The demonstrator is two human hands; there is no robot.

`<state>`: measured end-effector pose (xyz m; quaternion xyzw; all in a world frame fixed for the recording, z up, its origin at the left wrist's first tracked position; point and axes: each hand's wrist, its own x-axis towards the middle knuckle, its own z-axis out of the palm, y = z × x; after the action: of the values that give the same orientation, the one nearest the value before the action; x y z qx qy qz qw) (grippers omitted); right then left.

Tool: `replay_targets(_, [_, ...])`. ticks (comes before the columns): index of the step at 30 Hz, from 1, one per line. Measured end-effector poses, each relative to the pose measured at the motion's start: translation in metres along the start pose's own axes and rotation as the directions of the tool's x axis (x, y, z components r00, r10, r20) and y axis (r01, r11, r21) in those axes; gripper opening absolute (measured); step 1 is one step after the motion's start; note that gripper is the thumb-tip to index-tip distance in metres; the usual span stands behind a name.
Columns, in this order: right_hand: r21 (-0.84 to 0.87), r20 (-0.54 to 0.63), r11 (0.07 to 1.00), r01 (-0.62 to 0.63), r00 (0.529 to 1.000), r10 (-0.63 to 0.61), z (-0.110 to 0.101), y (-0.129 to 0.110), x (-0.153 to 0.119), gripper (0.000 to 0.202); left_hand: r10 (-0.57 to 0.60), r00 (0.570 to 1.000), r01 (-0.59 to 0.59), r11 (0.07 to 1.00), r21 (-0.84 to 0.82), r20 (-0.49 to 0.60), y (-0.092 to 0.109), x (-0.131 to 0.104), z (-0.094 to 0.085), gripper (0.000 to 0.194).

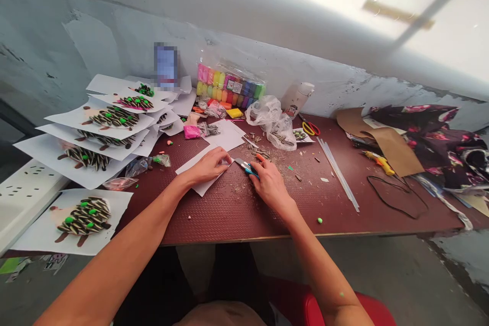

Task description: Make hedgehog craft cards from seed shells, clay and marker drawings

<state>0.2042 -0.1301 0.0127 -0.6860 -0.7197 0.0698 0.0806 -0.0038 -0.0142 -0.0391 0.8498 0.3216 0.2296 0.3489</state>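
My left hand [209, 164] lies over a sheet of white paper [202, 188] on the table, its fingers bent and closed at the paper's right edge. In my right hand [269, 182] is a utility knife [247, 167] with a blue and white handle. Its grey blade points left, close to the fingertips of my left hand. Beyond my hands, sunflower seeds [258, 153] lie loose near a clear plastic bag [273, 121]. More white paper [225, 135] and a pink clay packet [192, 132] are just behind my left hand.
Sheets bearing seed-covered hedgehogs [109, 117] are stacked at left, with one hedgehog sheet [84, 219] in front. At the back are colored clay packs [229, 86] and a bottle [298, 99]. Scissors [310, 127], clear sticks [338, 173] and a yellow glue gun [380, 163] lie rightward.
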Motion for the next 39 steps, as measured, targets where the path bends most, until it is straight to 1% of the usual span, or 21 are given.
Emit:
replay_targets(2, [0.008, -0.012, 1.000, -0.018, 1.000, 0.018, 0.0004, 0.0005, 0.0002, 0.031, 0.000, 1.000, 0.000, 1.000, -0.004, 0.000, -0.0002, 0.0001, 0.0001, 0.014])
replay_targets(5, [0.014, -0.026, 1.000, -0.007, 1.000, 0.007, 0.0018, 0.0020, 0.0012, 0.033, 0.002, 1.000, -0.002, 1.000, -0.009, 0.000, -0.0002, 0.0000, 0.0003, 0.015])
replay_targets(14, [-0.001, -0.011, 1.000, 0.013, 1.000, -0.013, 0.0039, 0.0031, 0.0034, 0.031, 0.003, 1.000, -0.003, 1.000, -0.007, 0.004, 0.0008, -0.0003, -0.0001, 0.014])
replay_targets(21, [0.008, -0.014, 1.000, 0.024, 1.000, -0.024, 0.0036, 0.0038, 0.0028, 0.030, 0.007, 1.000, -0.007, 1.000, -0.004, 0.000, -0.0021, 0.0002, 0.0013, 0.015])
replay_targets(26, [0.001, -0.026, 1.000, -0.012, 1.000, 0.012, 0.0044, 0.0048, 0.0020, 0.031, 0.012, 1.000, -0.012, 1.000, 0.005, -0.013, -0.0030, 0.0004, 0.0018, 0.018])
replay_targets(33, [0.014, -0.021, 1.000, 0.005, 1.000, -0.005, 0.0025, 0.0058, -0.0022, 0.028, 0.010, 1.000, -0.010, 1.000, 0.001, -0.005, -0.0037, 0.0009, 0.0017, 0.015])
replay_targets(39, [0.023, 0.015, 1.000, -0.006, 1.000, 0.006, -0.0025, 0.0025, -0.0046, 0.029, 0.011, 1.000, -0.011, 1.000, -0.003, -0.004, -0.0044, 0.0007, 0.0023, 0.016])
